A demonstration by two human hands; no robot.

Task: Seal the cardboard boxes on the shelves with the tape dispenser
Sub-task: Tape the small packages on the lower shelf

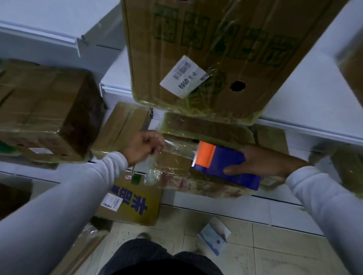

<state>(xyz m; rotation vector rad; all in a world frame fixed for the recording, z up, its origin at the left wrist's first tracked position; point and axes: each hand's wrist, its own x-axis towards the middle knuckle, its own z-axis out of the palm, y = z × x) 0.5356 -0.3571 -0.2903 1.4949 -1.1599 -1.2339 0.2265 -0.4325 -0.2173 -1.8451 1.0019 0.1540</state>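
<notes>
While gripping dispenser (222,162) in right hand (263,163), pinching clear tape (175,147) with left hand (143,146) over box (174,165) at shelf (215,196) edge.

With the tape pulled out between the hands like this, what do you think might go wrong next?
1. The clear tape strip hangs loose between the left hand and the tape dispenser; it may fold and stick to itself.
2. The serrated edge beside the orange part sits close to the strip, so a careless pull might nick fingers.
3. The box is already wrapped in wrinkled film, so new tape may bond poorly.
</notes>
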